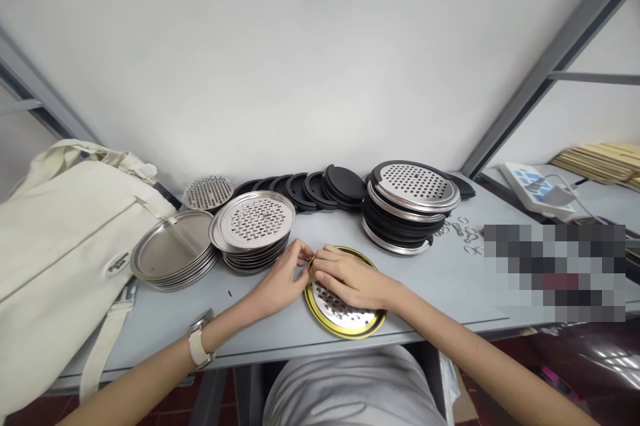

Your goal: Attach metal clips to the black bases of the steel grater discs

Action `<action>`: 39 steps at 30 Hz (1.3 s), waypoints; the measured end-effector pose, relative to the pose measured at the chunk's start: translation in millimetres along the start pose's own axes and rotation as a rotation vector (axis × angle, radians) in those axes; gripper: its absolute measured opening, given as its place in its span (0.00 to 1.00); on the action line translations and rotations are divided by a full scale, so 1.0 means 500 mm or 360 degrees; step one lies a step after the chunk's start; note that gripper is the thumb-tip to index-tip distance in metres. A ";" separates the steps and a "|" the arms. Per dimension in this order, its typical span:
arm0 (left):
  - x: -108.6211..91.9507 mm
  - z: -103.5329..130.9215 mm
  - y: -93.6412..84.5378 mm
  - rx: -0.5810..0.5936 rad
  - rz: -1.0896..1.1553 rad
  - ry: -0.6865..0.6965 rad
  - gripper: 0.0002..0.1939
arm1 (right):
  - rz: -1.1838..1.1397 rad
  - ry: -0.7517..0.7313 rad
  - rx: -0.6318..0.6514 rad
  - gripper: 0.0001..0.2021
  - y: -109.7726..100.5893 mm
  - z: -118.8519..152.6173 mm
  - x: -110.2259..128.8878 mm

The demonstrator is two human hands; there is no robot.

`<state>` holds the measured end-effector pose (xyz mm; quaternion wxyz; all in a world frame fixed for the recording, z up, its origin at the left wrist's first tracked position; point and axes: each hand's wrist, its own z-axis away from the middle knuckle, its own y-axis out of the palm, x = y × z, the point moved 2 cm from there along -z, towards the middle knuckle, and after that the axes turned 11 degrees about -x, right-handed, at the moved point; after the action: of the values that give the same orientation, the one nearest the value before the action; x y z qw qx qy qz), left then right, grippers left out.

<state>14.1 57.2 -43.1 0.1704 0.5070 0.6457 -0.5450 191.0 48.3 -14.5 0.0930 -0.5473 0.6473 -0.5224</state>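
Note:
A round metal grater disc with a yellow rim (345, 329) lies at the table's front edge. My right hand (347, 277) rests over its upper part, fingers together and bent at the rim near my left hand. At the disc's left rim, my left hand (286, 277) has its thumb and fingers curled close together; whatever is between them is too small to make out. Left of the hands stands a stack of silver grater discs (255, 221). A taller stack of graters and black rings (415, 186) stands to the right.
Plain metal discs (175, 246) are stacked at the left beside a cream bag (75, 233). Black round parts (345, 184) line the wall. Small metal rings (467, 234) lie on the grey table (430, 286). A white and blue box (535, 189) sits far right.

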 end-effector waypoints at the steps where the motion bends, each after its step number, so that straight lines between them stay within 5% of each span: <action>1: -0.002 -0.001 0.000 0.0009 -0.0014 0.0000 0.07 | 0.0004 0.0005 0.0005 0.14 0.000 -0.001 0.000; 39: -0.022 -0.011 0.000 0.0194 -0.0423 -0.0183 0.08 | -0.0231 0.0202 -0.0084 0.19 -0.001 0.007 -0.012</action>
<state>20.9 56.7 -32.7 0.1025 0.3945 0.6620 -0.6290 196.3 51.1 -18.3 -0.0009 -0.5608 0.6240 -0.5442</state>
